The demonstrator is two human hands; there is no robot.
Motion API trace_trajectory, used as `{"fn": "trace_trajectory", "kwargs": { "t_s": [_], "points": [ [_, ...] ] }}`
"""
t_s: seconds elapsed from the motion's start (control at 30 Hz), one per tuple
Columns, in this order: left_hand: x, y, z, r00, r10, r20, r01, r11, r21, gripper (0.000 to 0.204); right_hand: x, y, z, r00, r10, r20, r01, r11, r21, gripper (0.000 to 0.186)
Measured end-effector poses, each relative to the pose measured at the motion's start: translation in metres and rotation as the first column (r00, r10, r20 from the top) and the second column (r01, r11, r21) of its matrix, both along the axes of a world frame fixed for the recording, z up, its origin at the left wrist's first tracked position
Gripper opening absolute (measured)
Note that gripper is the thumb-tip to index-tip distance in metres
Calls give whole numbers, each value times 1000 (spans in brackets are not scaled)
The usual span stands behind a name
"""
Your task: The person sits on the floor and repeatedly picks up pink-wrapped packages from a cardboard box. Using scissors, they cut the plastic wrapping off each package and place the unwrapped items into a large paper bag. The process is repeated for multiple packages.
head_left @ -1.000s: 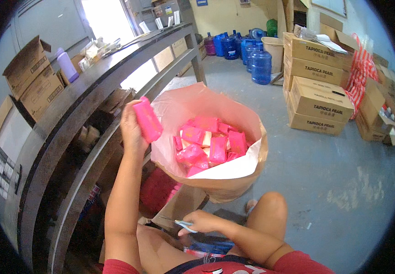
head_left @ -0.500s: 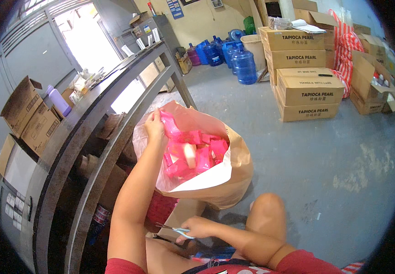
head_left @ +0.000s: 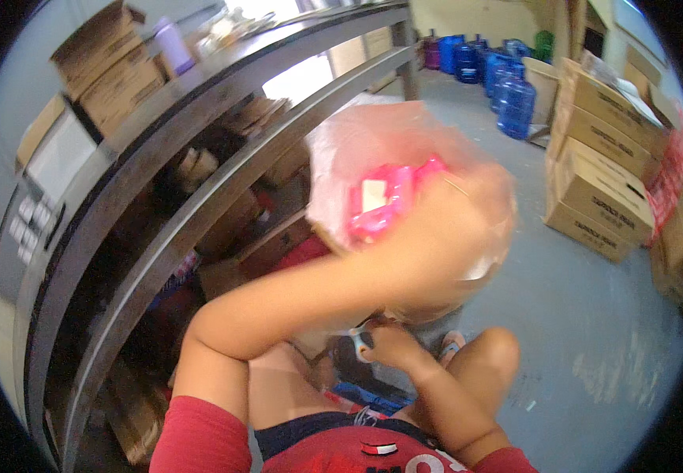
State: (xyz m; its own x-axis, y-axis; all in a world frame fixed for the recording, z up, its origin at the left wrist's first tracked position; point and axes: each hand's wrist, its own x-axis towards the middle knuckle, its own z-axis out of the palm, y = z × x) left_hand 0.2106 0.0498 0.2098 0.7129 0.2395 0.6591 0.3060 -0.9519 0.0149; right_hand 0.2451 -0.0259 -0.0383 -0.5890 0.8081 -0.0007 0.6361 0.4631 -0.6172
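Note:
A large paper sack (head_left: 341,154), brown outside and pale inside, stands open in front of me with several bright pink plastic packets (head_left: 381,209) in it. My left arm reaches across the sack. My left hand (head_left: 468,193) is over its right side, so smeared by motion that its fingers do not show. Below the sack, close to my knees, my right hand (head_left: 395,344) is closed on a pair of scissors (head_left: 360,344) with light blue handles. The blades are hard to make out. The left forearm and hand hide much of the sack's near side.
On the left runs a dark-edged table (head_left: 223,75) with a lower rail and cluttered shelf space. Cardboard boxes (head_left: 117,87) and a purple bottle (head_left: 173,46) stand on it. Stacked cartons (head_left: 602,185) are at the right, with blue water jugs (head_left: 516,106) farther back.
My left hand has swung from the sack's left rim to its right side. The view has turned left and tilted. The right hand keeps the scissors low, near the sack's base.

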Motion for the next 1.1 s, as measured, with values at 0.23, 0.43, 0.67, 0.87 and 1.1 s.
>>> {"fn": "trace_trajectory", "kwargs": {
  "t_s": [0.23,0.43,0.67,0.87,1.1],
  "points": [
    [-9,-164,4,967,-250,-56,255,923,288,41,-6,14,-15,982,109,155,-61,957,-284,34],
    [-82,-140,-29,979,-138,-149,187,901,390,51,-17,19,-30,986,97,135,-46,939,-340,26],
    [-183,-85,-50,951,250,-184,-204,950,238,34,-27,24,-18,988,-23,153,76,935,-346,31],
    [-202,-71,-71,903,232,-361,-176,967,183,29,-58,47,-59,966,110,233,22,866,-500,29],
    [-230,-47,-95,988,-63,-141,0,913,-409,24,-48,52,-75,976,88,199,26,859,-512,23]
  ]
}}
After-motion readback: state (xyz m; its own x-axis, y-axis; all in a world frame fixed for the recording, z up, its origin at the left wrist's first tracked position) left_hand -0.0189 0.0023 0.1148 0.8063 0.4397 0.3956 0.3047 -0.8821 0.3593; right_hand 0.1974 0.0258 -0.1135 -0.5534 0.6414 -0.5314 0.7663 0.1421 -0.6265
